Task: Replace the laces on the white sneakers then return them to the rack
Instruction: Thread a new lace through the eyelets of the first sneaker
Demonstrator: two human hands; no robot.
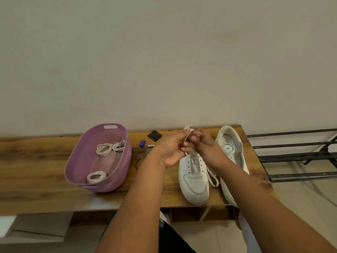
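Both hands met above the left sneaker (194, 179), left hand (170, 152) and right hand (207, 150) each pinching the white lace (187, 133), forearms outstretched.

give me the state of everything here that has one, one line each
left hand: pinches the lace
right hand: pinches the lace
lace: held above the left sneaker
left sneaker: upright, partly laced
right sneaker: tipped on its side, no lace visible
purple basket: open, three coiled laces inside
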